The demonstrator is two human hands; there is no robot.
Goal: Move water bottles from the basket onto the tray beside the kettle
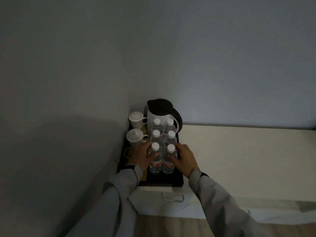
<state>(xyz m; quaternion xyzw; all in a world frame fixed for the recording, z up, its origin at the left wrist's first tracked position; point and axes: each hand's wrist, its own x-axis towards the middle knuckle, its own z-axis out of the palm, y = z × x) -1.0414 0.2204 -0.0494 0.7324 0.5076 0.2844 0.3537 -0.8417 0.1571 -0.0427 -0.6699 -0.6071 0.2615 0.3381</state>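
Several clear water bottles with white caps and red labels stand upright in two rows on a black tray, in front of a white kettle with a black lid. My left hand grips the shoulder of the nearest left bottle. My right hand grips the nearest right bottle just below its cap. Both bottles stand on the tray and touch each other. No basket is in view.
Two lidded white cups stand on the tray's left side against the wall corner. The tray sits on a white counter that stretches to the right. A small clear holder lies at the counter's front edge. The room is dim.
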